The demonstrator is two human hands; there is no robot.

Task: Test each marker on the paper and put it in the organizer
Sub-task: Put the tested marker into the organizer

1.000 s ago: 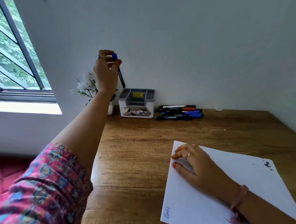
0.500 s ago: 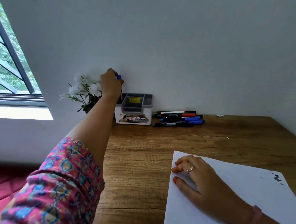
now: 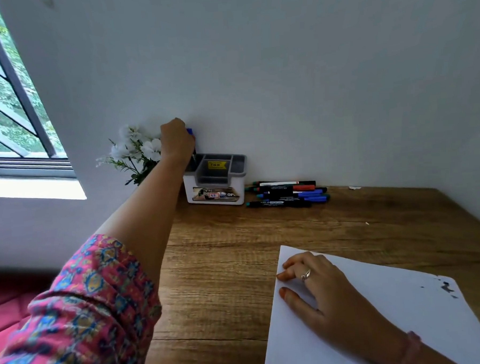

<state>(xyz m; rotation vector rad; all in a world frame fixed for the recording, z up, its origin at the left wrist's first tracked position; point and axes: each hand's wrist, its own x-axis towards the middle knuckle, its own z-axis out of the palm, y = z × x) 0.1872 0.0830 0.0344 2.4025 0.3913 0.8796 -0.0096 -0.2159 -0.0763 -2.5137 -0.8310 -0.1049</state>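
The left hand [image 3: 177, 140], arm extended toward frame centre-left, pinches a blue-capped marker [image 3: 191, 141] upright over the organizer's [image 3: 215, 180] left compartment. The right hand [image 3: 319, 286] rests at lower right, fingers relaxed, flat on the paper [image 3: 393, 313].

Most of the blue-capped marker [image 3: 191, 141] is hidden behind the left hand [image 3: 177, 140]; its tip cannot be made out inside the organizer [image 3: 215, 193]. The paper [image 3: 380, 327] is cut off at the frame's 5 o'clock corner. The organizer's label print is too small to be read.
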